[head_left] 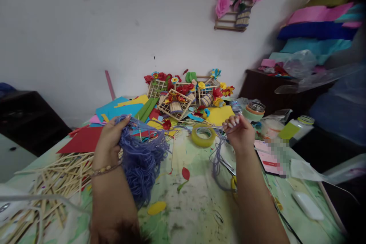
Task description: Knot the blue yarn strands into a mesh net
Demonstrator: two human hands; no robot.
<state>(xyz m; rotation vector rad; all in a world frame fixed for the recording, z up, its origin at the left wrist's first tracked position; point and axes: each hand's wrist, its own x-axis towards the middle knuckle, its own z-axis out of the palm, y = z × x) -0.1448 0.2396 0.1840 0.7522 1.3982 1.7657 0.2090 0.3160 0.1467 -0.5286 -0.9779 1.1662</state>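
Note:
My left hand (111,135) grips a tangled bundle of purple yarn (140,164), which hangs from the fingers above the table. On the other side, my right hand (238,131) is raised with curled fingers, closed on a strand of the same yarn. Thin strands stretch between the two hands, and a loose length of yarn (216,160) droops below the right one. Partly hidden behind the right forearm are scissors (228,166) with yellow handles. A roll of clear yellowish tape (203,136) lies between the hands, farther back.
Thin wooden sticks (57,183) are piled at left, beside red paper (81,140). Small stick racks with paper flowers (175,105) stand against the wall. Jars (254,111), a phone-like pink-screened device (270,158) and a white case (308,205) are at right. A red paper petal (185,173) lies in front.

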